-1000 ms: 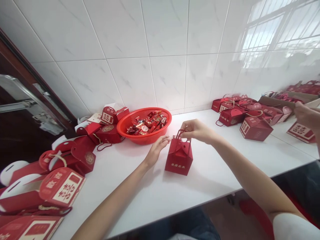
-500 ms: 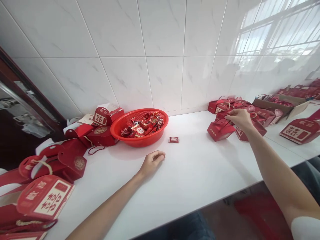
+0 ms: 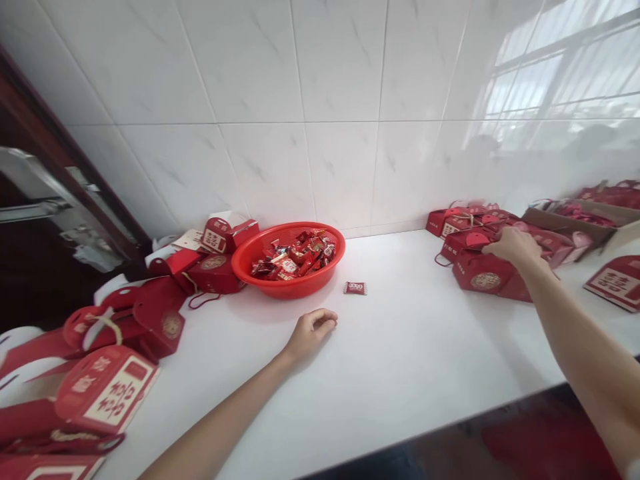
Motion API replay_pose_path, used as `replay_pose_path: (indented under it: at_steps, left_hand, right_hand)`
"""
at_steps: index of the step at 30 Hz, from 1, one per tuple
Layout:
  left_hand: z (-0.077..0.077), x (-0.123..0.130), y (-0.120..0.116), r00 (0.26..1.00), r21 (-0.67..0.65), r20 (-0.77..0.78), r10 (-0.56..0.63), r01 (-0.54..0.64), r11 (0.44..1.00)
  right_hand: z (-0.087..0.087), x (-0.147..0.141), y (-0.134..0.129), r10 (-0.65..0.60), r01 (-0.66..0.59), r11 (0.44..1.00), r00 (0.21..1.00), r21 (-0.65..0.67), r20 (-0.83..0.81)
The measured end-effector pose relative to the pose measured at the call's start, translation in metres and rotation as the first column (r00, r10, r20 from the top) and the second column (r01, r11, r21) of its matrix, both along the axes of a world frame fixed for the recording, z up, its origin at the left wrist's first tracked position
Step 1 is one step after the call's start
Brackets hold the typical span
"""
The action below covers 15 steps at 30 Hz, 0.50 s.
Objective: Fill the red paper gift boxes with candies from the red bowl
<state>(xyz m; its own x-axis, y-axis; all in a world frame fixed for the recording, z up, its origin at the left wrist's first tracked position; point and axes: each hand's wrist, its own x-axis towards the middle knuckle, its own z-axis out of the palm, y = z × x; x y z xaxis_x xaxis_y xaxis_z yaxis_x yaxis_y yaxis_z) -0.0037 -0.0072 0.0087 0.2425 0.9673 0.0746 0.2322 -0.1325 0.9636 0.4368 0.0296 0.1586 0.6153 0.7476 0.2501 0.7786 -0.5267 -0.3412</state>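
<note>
red box [image 3: 485, 279], 2–3 o'clock from left hand [image 3: 307, 335] | left hand: loosely curled, looks empty | right hand [image 3: 520, 247]: at box top, cannot tell grip | risk: sideways drag could jostle neighbouring boxes [image 3: 453, 219]

we look to be in a small indoor packing spot, though we cannot tell if it is a home or workshop: glossy wall tiles [image 3: 340, 67] mirror a window [image 3: 565, 80], a dark door [image 3: 30, 180] stands at the left, and a white table [image 3: 400, 373] bears red boxes [image 3: 485, 281], wrapped sweets [image 3: 295, 260] and a cardboard carton [image 3: 570, 227].
</note>
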Motion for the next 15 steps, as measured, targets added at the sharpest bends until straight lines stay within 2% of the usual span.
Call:
replay_pose_path:
  at_steps: [1,3,4,5,6,7,8,9,11,13,14,15]
  left_hand:
    - [-0.001,0.0,0.0,1.0,0.0,0.001,-0.001,0.001,1.0]
    - [-0.002,0.0,-0.001,1.0,-0.001,0.005,0.0,0.0,1.0]
    - [-0.003,0.001,-0.002,1.0,-0.002,0.013,0.005,-0.005,1.0]
    - [-0.003,0.001,-0.003,1.0,-0.004,0.024,0.013,-0.013,1.0]
    - [-0.004,0.001,-0.004,0.999,-0.009,0.041,0.022,-0.022,1.0]
    - [-0.004,0.002,-0.005,0.998,-0.017,0.063,0.026,-0.025,1.0]
    - [-0.004,0.002,-0.005,0.996,-0.027,0.089,0.033,-0.03,0.999]
    - [-0.004,0.002,-0.006,0.993,-0.038,0.113,0.034,-0.03,0.999]
    - [-0.004,0.002,-0.005,0.989,-0.05,0.148,0.03,-0.022,0.998]
    - [-0.004,0.001,-0.004,0.987,-0.043,0.161,0.021,-0.014,0.999]
    - [-0.004,0.001,-0.003,0.987,-0.036,0.163,0.015,-0.009,0.999]
    - [-0.004,0.0,-0.003,0.986,-0.029,0.165,0.008,-0.003,1.0]
  right_hand:
    - [-0.002,-0.009,0.002,0.01,-0.01,1.0,0.999,-0.003,0.037]
    - [-0.01,-0.037,0.006,0.146,-0.152,0.988,0.977,0.029,0.152]
    - [-0.018,-0.058,0.005,0.298,-0.317,0.947,0.927,0.047,0.226]
    - [-0.028,-0.082,0.003,0.474,-0.506,0.86,0.841,0.069,0.261]
    - [-0.041,-0.109,-0.003,0.633,-0.675,0.733,0.724,0.087,0.275]
    - [-0.056,-0.139,-0.012,0.787,-0.839,0.535,0.536,0.094,0.306]
    - [-0.073,-0.17,-0.024,0.89,-0.955,0.286,0.296,0.082,0.346]
    - [-0.09,-0.203,-0.039,0.921,-0.997,0.04,0.06,0.059,0.384]
    - [-0.124,-0.265,-0.073,0.843,-0.943,-0.331,-0.312,-0.035,0.438]
    - [-0.152,-0.32,-0.107,0.688,-0.793,-0.596,-0.586,-0.126,0.428]
    - [-0.162,-0.343,-0.121,0.638,-0.739,-0.66,-0.645,-0.131,0.421]
    - [-0.17,-0.364,-0.133,0.605,-0.702,-0.702,-0.677,-0.122,0.419]
